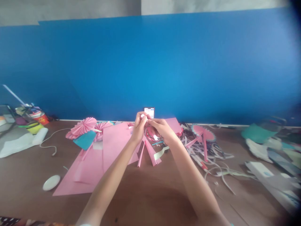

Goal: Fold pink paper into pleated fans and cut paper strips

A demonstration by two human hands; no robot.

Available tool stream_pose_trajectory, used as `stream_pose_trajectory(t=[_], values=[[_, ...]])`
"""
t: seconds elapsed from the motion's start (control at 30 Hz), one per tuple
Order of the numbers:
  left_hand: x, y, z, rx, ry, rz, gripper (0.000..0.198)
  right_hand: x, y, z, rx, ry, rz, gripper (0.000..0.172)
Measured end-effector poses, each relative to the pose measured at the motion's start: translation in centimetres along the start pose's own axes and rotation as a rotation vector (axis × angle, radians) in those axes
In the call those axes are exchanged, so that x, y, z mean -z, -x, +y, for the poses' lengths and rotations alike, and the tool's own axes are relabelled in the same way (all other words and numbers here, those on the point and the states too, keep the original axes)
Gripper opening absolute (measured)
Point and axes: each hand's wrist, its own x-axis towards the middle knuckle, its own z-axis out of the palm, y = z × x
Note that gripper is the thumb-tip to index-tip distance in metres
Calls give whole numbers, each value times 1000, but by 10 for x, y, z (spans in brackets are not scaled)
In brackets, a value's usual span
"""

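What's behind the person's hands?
A smartphone with a lit screen stands upright in front of the blue wall. Its lower part is covered by the left hand and right hand, which pinch a small white piece.

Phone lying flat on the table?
No, the phone stands upright in front of the blue wall, behind the left hand and right hand.

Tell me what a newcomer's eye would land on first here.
A bright blue wall fills the background. At centre, the left hand and right hand pinch a small white piece above large pink paper sheets. Pleated pink paper fans lie to their left, a tangle of paper strips to their right.
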Motion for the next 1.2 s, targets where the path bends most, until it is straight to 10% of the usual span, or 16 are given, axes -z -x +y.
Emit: stream_pose_trajectory(t=[0.6, 1.2], values=[[11, -8, 6, -34, 9, 165, 23, -8, 12, -17, -68, 74, -95, 28], [3, -4, 3, 0, 233, 73, 21, -8, 9, -11, -22, -60, 43, 18]])
